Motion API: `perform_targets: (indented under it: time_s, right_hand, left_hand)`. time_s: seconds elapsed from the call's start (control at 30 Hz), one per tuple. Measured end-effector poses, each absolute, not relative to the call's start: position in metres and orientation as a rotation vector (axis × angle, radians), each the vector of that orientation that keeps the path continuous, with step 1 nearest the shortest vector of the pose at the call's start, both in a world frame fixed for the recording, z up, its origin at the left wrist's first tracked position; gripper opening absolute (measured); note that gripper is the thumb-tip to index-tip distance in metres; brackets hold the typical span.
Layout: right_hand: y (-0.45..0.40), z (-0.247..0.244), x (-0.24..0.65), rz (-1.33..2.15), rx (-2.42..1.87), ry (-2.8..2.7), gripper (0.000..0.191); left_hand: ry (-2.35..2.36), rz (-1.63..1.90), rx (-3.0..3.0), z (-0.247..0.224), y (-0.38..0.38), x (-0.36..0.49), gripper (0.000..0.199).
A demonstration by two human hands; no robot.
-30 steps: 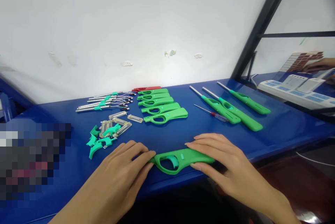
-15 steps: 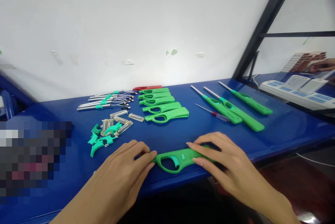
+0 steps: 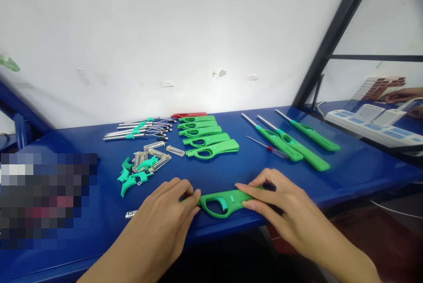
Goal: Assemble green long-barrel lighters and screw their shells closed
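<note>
A green long-nosed lighter (image 3: 231, 203) lies crosswise near the table's front edge, its teal trigger showing inside the finger loop. My left hand (image 3: 170, 212) pinches its front end between thumb and fingers. At the rear of the handle, my right hand (image 3: 277, 197) grips it, thumb on the near side and fingers along the top. A short metal tube end (image 3: 130, 214) pokes out left of my left wrist; the stretch between it and the lighter is hidden by my hand.
Several green handle shells (image 3: 214, 148) and one red shell (image 3: 188, 115) stand in a row behind. Left of them lie metal nozzle rods (image 3: 139, 128), clear fuel tanks (image 3: 160, 163) and teal triggers (image 3: 128, 184). Finished-looking lighters (image 3: 309, 155) and a screwdriver (image 3: 267, 147) lie right.
My view has shifted slightly, so the scene sits a little differently. The metal tube end now shows beyond my left wrist. Both hands keep their hold on the lighter.
</note>
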State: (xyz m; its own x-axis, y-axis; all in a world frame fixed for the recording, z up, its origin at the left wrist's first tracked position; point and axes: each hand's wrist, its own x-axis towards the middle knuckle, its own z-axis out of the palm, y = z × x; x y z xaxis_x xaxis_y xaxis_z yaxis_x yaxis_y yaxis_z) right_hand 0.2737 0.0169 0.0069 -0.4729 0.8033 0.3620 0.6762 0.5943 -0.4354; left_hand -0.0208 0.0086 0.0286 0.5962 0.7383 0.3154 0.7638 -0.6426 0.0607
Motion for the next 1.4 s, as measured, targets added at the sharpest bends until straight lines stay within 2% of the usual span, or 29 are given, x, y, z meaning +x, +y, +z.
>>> perform_targets:
  time_s: [0.23, 0.4, 0.53, 0.67, 0.9, 1.0, 1.13, 1.4]
  right_hand:
    - [0.018, 0.000, 0.276, 0.466, -1.246, -2.186, 0.026]
    - [0.015, 0.006, 0.282, 0.554, -1.334, -2.149, 0.038]
    - [0.014, 0.010, 0.279, 0.592, -1.259, -2.190, 0.019]
    - [0.015, 0.007, 0.275, 0.588, -1.114, -2.104, 0.014]
    - [0.016, 0.001, 0.279, 0.495, -1.028, -1.963, 0.005]
    - [0.015, 0.002, 0.278, 0.481, -1.012, -1.975, 0.005]
    - [0.014, 0.004, 0.276, 0.429, -1.018, -1.975, 0.008]
    - [0.006, -0.004, 0.284, 0.260, -1.131, -1.985, 0.028]
  left_hand:
    - [-1.120, -0.614, -2.713, 0.021, 0.013, -0.024, 0.028]
    - [-0.932, -0.757, -2.574, 0.020, 0.016, -0.025, 0.029]
    - [-0.878, -0.807, -2.589, 0.022, 0.011, -0.031, 0.036]
    - [-0.884, -0.841, -2.621, 0.023, 0.010, -0.031, 0.042]
    - [-0.955, -0.800, -2.434, 0.030, 0.027, -0.040, 0.032]
    - [-0.923, -0.787, -2.487, 0.033, 0.027, -0.047, 0.025]
    - [-0.938, -0.700, -2.489, 0.031, 0.021, -0.039, 0.029]
    - [-0.944, -0.654, -2.481, 0.028, 0.014, -0.023, 0.031]
